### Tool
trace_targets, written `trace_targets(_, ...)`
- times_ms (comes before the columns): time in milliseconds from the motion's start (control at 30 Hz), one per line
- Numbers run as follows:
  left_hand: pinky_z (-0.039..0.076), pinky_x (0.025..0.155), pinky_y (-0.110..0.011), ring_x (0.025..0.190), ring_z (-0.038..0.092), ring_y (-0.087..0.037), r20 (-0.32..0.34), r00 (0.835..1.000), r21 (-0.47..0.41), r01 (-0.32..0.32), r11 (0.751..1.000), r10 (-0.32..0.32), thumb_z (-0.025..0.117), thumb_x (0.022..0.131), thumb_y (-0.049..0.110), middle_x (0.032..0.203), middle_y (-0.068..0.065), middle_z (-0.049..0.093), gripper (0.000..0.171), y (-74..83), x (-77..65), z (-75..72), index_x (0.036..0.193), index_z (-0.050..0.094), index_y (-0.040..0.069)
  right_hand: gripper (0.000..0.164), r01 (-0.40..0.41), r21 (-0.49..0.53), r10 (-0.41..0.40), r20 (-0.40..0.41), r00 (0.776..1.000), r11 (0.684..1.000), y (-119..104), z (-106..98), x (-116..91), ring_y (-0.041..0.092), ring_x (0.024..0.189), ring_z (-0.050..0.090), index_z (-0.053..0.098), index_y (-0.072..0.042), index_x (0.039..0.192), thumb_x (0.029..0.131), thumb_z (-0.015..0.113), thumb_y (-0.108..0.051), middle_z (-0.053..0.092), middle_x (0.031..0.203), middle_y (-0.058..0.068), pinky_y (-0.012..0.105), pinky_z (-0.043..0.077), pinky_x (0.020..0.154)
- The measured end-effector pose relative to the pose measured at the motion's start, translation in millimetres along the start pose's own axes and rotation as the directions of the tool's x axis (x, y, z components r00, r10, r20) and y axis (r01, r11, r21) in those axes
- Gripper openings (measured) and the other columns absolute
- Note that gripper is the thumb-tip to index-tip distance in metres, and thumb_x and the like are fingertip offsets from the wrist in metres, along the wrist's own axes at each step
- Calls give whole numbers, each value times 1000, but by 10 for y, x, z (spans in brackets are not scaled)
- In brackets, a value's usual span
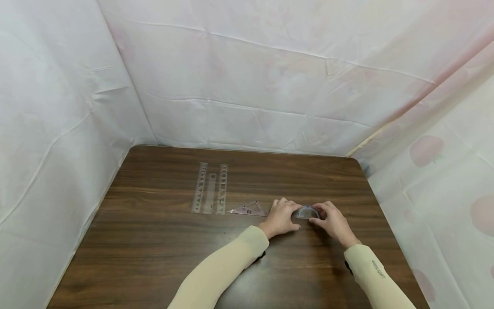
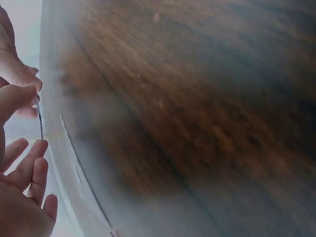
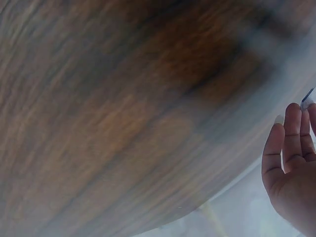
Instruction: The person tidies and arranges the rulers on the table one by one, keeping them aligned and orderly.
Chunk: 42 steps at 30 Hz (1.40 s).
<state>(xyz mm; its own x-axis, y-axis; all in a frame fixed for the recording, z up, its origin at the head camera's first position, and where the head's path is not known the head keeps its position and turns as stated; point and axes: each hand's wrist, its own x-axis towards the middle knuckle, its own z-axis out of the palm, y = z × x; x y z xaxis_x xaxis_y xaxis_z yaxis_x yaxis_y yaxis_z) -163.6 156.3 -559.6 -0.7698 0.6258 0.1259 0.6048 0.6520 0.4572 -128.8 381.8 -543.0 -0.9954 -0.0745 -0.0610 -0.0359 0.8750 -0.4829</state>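
Observation:
A clear protractor (image 1: 307, 213) with blue markings is between my two hands, its curved edge facing away from me. My left hand (image 1: 281, 218) holds its left end; in the left wrist view the protractor (image 2: 41, 121) shows edge-on as a thin line between thumb and fingertips. Thumb and fingers of my right hand (image 1: 332, 221) pinch the right end. Only a corner of the protractor (image 3: 308, 94) shows at the fingertips in the right wrist view. Just left of my left hand lies a clear, pinkish set square (image 1: 248, 209), its right tip close to that hand.
Three clear rulers lie side by side left of the set square: a left stencil ruler (image 1: 199, 187), a shorter plain ruler (image 1: 209, 194) and a right stencil ruler (image 1: 221, 189). The brown wooden table (image 1: 154, 240) meets pale curtains (image 1: 239, 86) at its back and sides.

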Motion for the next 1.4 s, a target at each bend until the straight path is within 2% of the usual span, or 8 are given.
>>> trace_targets(367,33,110,-42,121,51,-15,70,997,-37,37,999,-35,83,85,40,142,8,65,70,28,27,107,147,57,22,47,-44,-2,44,35,998,999,144,84,85,26,104,61,66,-8,132,92,79,-28,60,124,13,47,52,85)
trace_targets(733,28,115,-46,126,49,-16,114,991,-73,77,994,-68,82,88,38,146,8,63,69,63,67,158,149,55,21,47,-58,31,56,49,997,998,174,58,72,30,105,59,65,-4,133,92,79,-24,58,123,17,50,52,90)
trace_targets(1400,28,113,-42,123,49,-13,110,990,-57,96,994,-90,81,88,40,147,10,61,70,79,85,179,150,53,23,50,-79,56,76,43,996,995,233,47,89,32,107,58,64,-2,134,92,79,-24,57,124,19,52,51,92)
